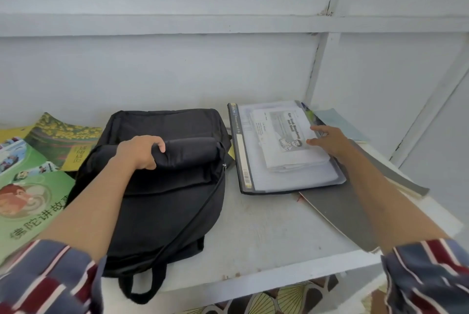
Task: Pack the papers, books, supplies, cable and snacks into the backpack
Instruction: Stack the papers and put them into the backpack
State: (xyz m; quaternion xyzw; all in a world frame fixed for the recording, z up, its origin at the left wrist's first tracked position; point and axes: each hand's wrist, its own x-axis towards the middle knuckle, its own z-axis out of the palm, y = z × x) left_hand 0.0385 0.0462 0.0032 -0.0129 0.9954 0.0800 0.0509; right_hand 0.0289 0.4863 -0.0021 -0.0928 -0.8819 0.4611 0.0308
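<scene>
The black backpack (162,186) lies flat in the middle of a white painted table (266,232), a strap loop hanging over the near edge. The left hand (140,152) grips a fold of its upper flap, fingers curled over the fabric. Just right of the backpack a stack of papers (286,141) sits on a clear-fronted folder (291,179). The right hand (330,142) rests at the stack's right edge, fingers nearly straight and spread, holding nothing. Further right, a grey book (342,212) lies under that forearm. Left of the backpack lie green picture books (30,202) (Chinese titles). Behind it rises a pale wall (177,72) crossed by painted battens.
</scene>
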